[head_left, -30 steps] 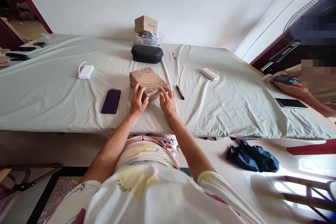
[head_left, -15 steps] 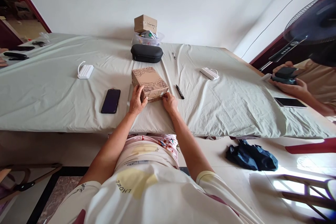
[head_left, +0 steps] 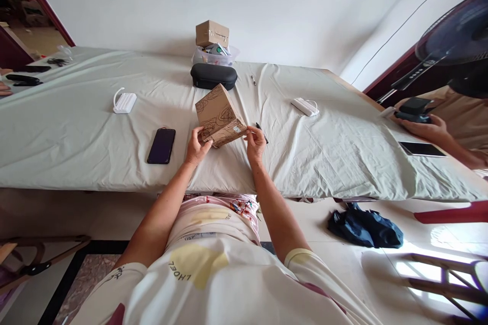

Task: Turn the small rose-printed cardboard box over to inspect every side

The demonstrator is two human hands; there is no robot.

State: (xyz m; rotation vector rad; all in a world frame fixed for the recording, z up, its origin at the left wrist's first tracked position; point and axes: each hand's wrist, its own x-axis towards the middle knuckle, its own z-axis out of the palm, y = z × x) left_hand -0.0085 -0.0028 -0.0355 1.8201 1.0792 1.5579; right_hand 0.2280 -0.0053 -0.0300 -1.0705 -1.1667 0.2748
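Observation:
A brown cardboard box (head_left: 219, 111) with dark scribbled swirls stands tilted in front of me, its right side raised. My left hand (head_left: 196, 147) grips its near left corner, thumb at the front and fingers along the side. With thumb and fingers pinched, my right hand (head_left: 255, 143) holds the near right corner. Just behind my right hand lies a black marker (head_left: 261, 131), partly hidden by it. To the left of my left hand, a dark smartphone (head_left: 161, 146) rests flat on the cloth.
Behind the box sit a black case (head_left: 214, 76), a plastic tub (head_left: 229, 56) and a smaller carton (head_left: 212, 34). White strapped blocks lie left (head_left: 125, 103) and right (head_left: 304, 106). At the right edge another person's hands hold a dark device (head_left: 414, 110) near a tablet (head_left: 421, 149).
The box has tipped up and turned, its right side lifting off the cloth. My right hand has risen slightly to the right with its corner, now covering part of the marker.

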